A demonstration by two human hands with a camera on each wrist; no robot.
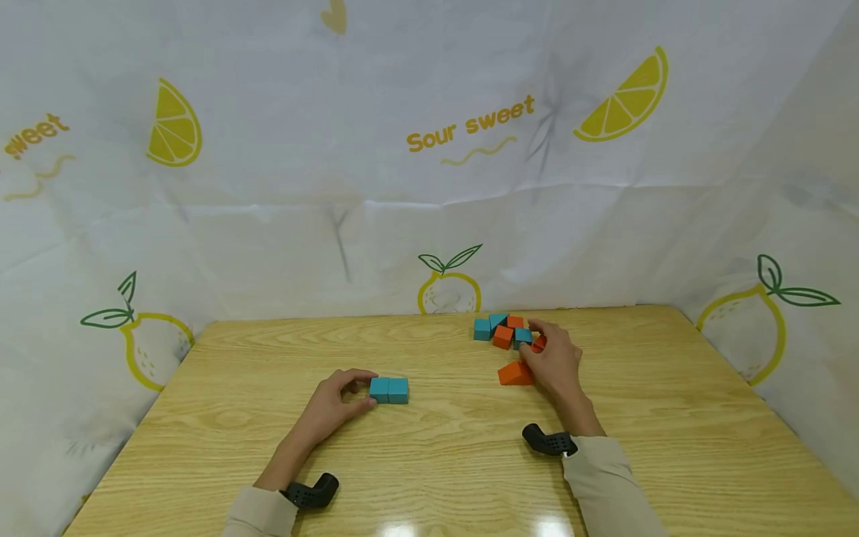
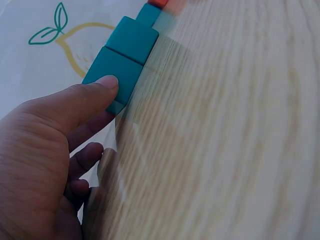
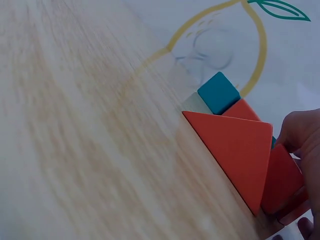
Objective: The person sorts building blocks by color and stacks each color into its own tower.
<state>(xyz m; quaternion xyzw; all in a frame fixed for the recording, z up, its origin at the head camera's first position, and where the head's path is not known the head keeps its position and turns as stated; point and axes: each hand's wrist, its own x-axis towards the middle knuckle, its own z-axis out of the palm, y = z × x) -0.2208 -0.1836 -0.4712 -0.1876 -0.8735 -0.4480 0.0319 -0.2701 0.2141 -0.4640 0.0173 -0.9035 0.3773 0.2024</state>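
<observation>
2 blue cubes, plain and smooth with crisp edges, sit side by side on the table, a thin straight seam between them. The left hand pinches the left cube between thumb and finger. The right hand has thumb and finger at a 3rd blue cube; whether they grip it, I cannot tell. Near it lie an orange cube and an orange wedge.

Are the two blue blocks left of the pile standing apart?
No, the left blue block and the right one sit side by side, touching.
</observation>
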